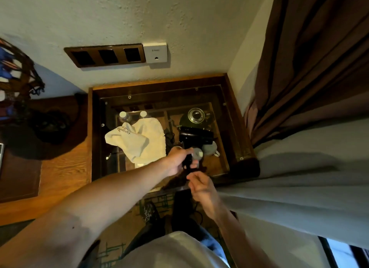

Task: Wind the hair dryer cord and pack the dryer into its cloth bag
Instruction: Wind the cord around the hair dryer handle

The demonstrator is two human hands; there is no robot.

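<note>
A black hair dryer (194,137) lies on the glass-topped side table (159,88), barrel pointing right. My left hand (176,161) grips its handle near the table's front edge. Just below, my right hand (201,185) pinches the black cord (187,171) close to the handle. A further dark loop of cord (169,137) lies left of the dryer. The cream cloth bag (139,140), printed with dark lettering, lies crumpled on the left half of the table.
Two capped water bottles (124,116) stand behind the bag. A round metal kettle (195,115) sits at the back right. Wall sockets (105,55) are above the table. A brown curtain (309,68) and pale drape hang at the right; a wooden desk (60,168) is at the left.
</note>
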